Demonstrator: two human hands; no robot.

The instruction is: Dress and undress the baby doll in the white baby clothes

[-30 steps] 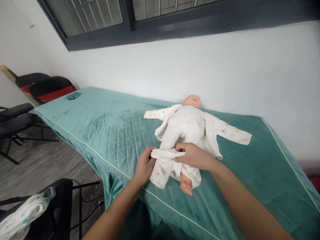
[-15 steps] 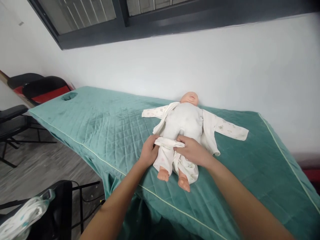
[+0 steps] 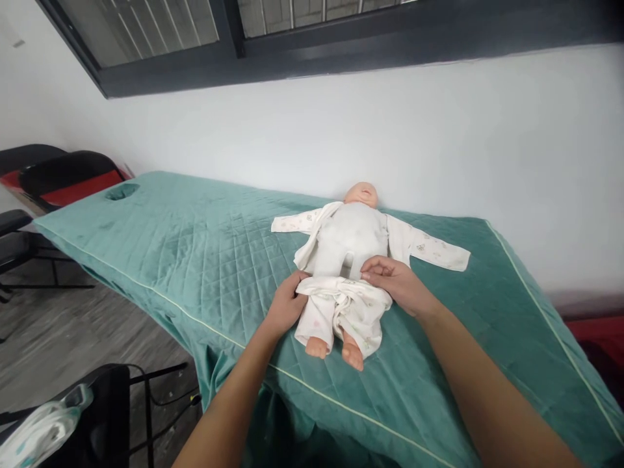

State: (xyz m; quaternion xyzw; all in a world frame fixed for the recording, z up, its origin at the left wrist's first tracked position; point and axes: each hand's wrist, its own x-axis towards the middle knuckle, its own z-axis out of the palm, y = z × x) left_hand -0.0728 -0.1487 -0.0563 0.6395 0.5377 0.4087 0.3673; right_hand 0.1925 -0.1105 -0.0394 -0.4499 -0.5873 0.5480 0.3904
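Observation:
A baby doll (image 3: 348, 234) with a white cloth body lies on its back on the green quilted bed, its feet toward me. An open white printed jacket (image 3: 436, 252) is on its arms, both sleeves spread outward. White printed baby trousers (image 3: 361, 312) are bunched around its lower legs, with the bare feet showing below the cuffs. My left hand (image 3: 286, 304) pinches the waistband at its left end. At the other end, my right hand (image 3: 400, 283) has its thumb and fingers closed at the waistband's edge, beside the doll's thigh.
The green bed (image 3: 209, 224) runs along a white wall under a dark window frame (image 3: 263, 55). Black folding chairs (image 3: 73, 172) stand past its far left end. At lower left, a chair (image 3: 104, 416) holds a white bundle (image 3: 41, 432); a cable hangs beside it.
My right hand has moved right, from the middle of the waistband to its right end. The waistband is now spread wider across both legs. My left hand keeps its hold.

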